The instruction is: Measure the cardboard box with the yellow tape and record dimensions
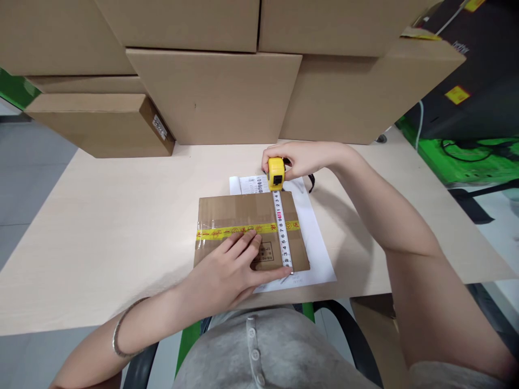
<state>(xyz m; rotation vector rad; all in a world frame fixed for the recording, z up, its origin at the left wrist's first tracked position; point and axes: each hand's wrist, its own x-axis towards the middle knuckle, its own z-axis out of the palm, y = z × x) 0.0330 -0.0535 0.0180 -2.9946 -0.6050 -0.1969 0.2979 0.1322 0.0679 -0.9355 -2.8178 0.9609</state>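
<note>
Hidden bits first: the left hand [235, 267] covers part of the dark printed stamp on the box lid, and the rest is too small to read. The print on the white paper sheet [318, 243] is also unreadable. The sheet lies mostly under the box.

Small flat brown cardboard box [227, 216] sits on the pale wooden table [101, 227], centre, near the front edge. It's sealed with a yellow printed tape strip [219, 233] across the lid. Contents not visible.

Left hand lies flat on the near half of the lid, fingers spread and straight, gripping nothing. The thumb reaches to the near end of the white numbered measuring blade [283, 227] at the box's near edge. Can't tell if the end hook is caught on the edge. Silver bangle [119, 329] on that wrist.

Right hand [302, 158] is closed around the yellow tape measure case [276, 173] at the box's far edge. The blade runs across the lid, over the yellow strip. A black strap behind the hand is partly hidden.

Large closed brown cartons [214, 97] are stacked at the back of the table, tops cut off. A black machine [478, 70] at the right is cropped.
</note>
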